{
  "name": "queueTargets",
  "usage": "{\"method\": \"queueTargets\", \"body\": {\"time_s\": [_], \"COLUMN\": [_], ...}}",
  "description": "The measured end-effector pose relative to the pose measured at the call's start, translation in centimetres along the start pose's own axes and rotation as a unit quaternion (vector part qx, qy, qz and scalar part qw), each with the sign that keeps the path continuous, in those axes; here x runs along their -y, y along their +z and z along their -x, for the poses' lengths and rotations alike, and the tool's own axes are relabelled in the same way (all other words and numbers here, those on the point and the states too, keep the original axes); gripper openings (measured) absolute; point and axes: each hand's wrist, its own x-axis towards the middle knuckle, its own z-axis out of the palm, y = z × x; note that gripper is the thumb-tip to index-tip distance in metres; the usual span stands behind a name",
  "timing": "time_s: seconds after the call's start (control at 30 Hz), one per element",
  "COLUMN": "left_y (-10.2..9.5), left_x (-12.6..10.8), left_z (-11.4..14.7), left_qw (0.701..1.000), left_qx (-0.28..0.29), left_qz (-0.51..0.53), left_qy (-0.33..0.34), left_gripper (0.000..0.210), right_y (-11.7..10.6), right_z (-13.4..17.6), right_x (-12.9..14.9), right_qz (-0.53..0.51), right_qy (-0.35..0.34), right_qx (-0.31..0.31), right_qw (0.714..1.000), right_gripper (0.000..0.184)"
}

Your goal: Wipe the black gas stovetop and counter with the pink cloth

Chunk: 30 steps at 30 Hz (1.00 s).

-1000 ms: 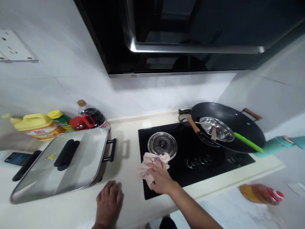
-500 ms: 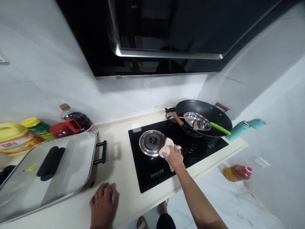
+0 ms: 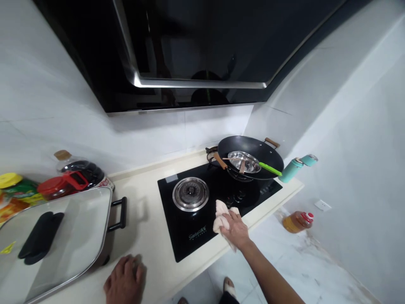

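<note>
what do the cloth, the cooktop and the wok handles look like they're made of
Cloth: soft, pale pink fabric with a matte finish; it bunches in folds under the right hand. The fibre is unclear.
Cooktop: probably glass, judging by its smooth, glossy black surface.
Wok handles: likely wood, from their warm brown colour; any grain is too small to confirm.

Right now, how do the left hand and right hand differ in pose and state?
Left hand rests palm-down on the pale counter; right hand is at the front edge of the black cooktop.
Left hand shows nothing held; right hand grips a crumpled pale cloth.
Shared: both are bare, backs toward the camera.
</note>
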Motion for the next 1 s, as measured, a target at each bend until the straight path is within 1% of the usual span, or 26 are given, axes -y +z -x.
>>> {"method": "queueTargets", "body": {"time_s": [0.1,0.2,0.27,0.37,0.43,0.5,0.6,0.7,0.77,0.9,1.0], "left_y": [0.0,-0.3,-0.5,-0.7,-0.4,0.0,0.6,0.7,0.6,0.4,0.5], "left_x": [0.1,-0.7,-1.9,-4.5,-6.4,-8.0,-9.7,-10.5,-10.7,-10.6,-10.3], "left_z": [-0.2,-0.7,-1.2,-1.6,-1.5,-1.2,-0.5,-0.4,-0.5,-0.9,-0.8], "left_qw": [1.0,0.999,0.996,0.989,0.984,0.98,0.978,0.978,0.976,0.973,0.972], "left_qx": [0.011,0.025,0.036,0.038,0.022,-0.007,-0.042,-0.043,-0.034,-0.027,-0.011], "left_qz": [-0.003,-0.009,-0.013,-0.013,-0.015,-0.021,-0.03,-0.044,-0.051,-0.058,-0.054], "left_qy": [-0.008,-0.046,-0.081,-0.14,-0.174,-0.199,-0.204,-0.2,-0.208,-0.22,-0.23], "left_gripper": [0.048,0.046,0.046,0.047,0.048,0.049,0.053,0.057,0.058,0.056,0.06], "right_y": [-1.3,-2.6,-3.3,-4.4,-5.4,-6.6,-8.5,-10.0,-10.5,-10.6,-10.2], "right_z": [-0.7,-1.7,-2.6,-4.3,-5.7,-7.2,-9.5,-11.8,-13.3,-16.3,-18.0], "right_x": [-3.4,-6.7,-8.9,-12.3,-14.4,-16.2,-18.1,-19.0,-18.8,-16.5,-14.5], "right_qz": [0.003,0.008,0.011,0.016,0.022,0.033,0.05,0.056,0.058,0.055,0.046], "right_qy": [0.014,0.002,0.008,0.035,0.036,0.038,0.059,0.045,0.024,-0.019,-0.051], "right_qx": [-0.008,-0.007,-0.011,-0.013,-0.007,0.002,0.017,0.038,0.054,0.071,0.067], "right_qw": [1.0,1.0,1.0,0.999,0.999,0.999,0.997,0.997,0.997,0.996,0.995], "right_gripper": [0.057,0.056,0.056,0.057,0.056,0.056,0.058,0.057,0.059,0.062,0.06]}}
